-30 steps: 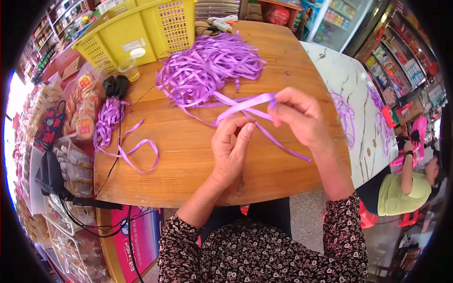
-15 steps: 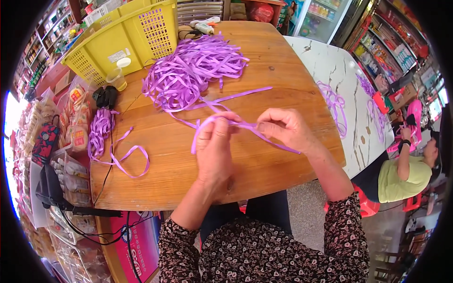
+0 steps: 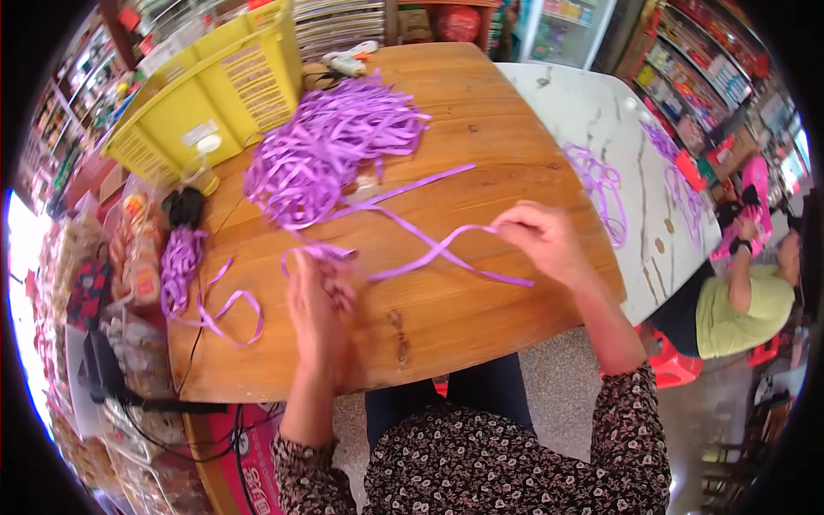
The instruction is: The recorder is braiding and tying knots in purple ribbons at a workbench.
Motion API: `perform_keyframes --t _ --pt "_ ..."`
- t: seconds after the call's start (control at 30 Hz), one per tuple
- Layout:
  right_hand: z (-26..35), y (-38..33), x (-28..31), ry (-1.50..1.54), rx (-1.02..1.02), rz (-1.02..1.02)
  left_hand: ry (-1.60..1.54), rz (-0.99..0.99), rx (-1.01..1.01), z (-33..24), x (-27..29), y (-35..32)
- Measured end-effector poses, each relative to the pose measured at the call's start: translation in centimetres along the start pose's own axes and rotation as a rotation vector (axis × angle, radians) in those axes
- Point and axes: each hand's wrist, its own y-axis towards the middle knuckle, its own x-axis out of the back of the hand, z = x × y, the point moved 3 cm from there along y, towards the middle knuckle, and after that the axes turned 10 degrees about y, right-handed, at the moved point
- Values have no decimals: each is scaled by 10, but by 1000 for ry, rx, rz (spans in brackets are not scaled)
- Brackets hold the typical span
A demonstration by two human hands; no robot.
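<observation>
Over the wooden table, my right hand (image 3: 542,244) pinches the end of a flat purple ribbon (image 3: 438,249) between thumb and fingertips. The ribbon runs leftward from there toward my left hand (image 3: 319,296) and crosses another purple strand lying on the wood. Motion smears the fingers of my left hand; a short bend of ribbon shows just beyond its fingertips, and whether they grip it is unclear. Farther back sits a large tangled heap of purple ribbon (image 3: 343,137), with strands trailing toward both hands.
A yellow plastic basket (image 3: 206,103), clear cup (image 3: 202,176) and glue gun (image 3: 348,62) stand around the heap. A purple ribbon bundle (image 3: 180,266) lies at the left edge beside packaged goods. Right, a white marbled table (image 3: 566,103) holds more ribbon; a person in yellow-green sits there.
My left hand has moved left and nearer to me, away from my right hand. My right hand has shifted slightly right, with more ribbon now stretched between them.
</observation>
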Motion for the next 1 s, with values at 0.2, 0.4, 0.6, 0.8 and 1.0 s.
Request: perform_keyframes --t 0.2,0.4,0.6,0.8,1.0 --pt "21 7 -32 -88 184 116 29 98 -284 -19 -61 -36" --pt "22 6 -39 -51 426 101 149 -107 -755 -30 -98 -33" --pt "28 11 -25 -179 584 -99 -298 557 145 1 -134 -31" --pt "3 16 -16 -150 459 -23 171 241 -197 -10 -93 11" --pt "-1 27 -23 -68 379 8 952 2 -934 -32 -85 25"
